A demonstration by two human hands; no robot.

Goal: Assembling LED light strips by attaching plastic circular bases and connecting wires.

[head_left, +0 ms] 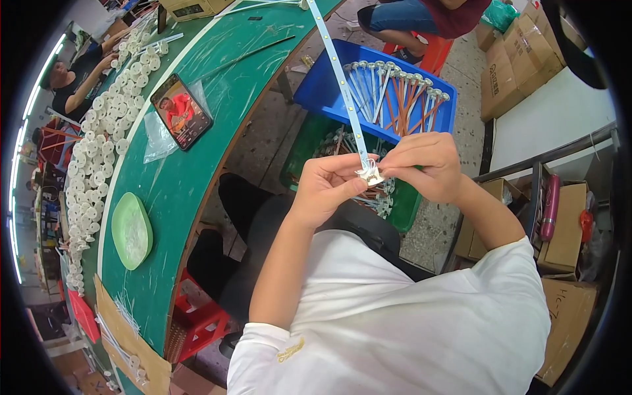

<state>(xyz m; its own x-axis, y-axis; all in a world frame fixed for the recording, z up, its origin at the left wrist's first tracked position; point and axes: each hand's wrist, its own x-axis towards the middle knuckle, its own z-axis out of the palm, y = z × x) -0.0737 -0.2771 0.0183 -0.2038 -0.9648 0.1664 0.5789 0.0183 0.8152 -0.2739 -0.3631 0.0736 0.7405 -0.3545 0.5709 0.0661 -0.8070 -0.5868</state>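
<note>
In the head view, the light strip (343,99) stood out from the two hands with its long axis running from the grip towards a point between 11 and 12 o'clock, its far end near the upper edge. Its near end met a round white base (374,179), which lay between the hands with fine white wires (370,164) gathered over it. The left hand (324,187) was on the base's 8 o'clock side, thumb and fingers closed on it; the right hand (426,166) came in from 2 o'clock, fingertips drawn close together beside the wires. Whether that right grip had pinched a wire or only touched the base's edge, I could not tell. The left hand seemed the steadying one and the right the freer to work. Beyond, at 12 o'clock, a blue tray (449,122) carried similar strips with round ends, and between 9 and 10 o'clock a phone (181,112) lay on the green table (227,85).

As for writing, the stacked cartons (517,56) between 1 and 2 o'clock bore dark print, and another carton (571,322) at 4 o'clock had large dark handwritten characters. At 7 o'clock the white shirt (395,329) carried a small gold emblem (291,350); the phone's on-screen text was too small to read
</note>
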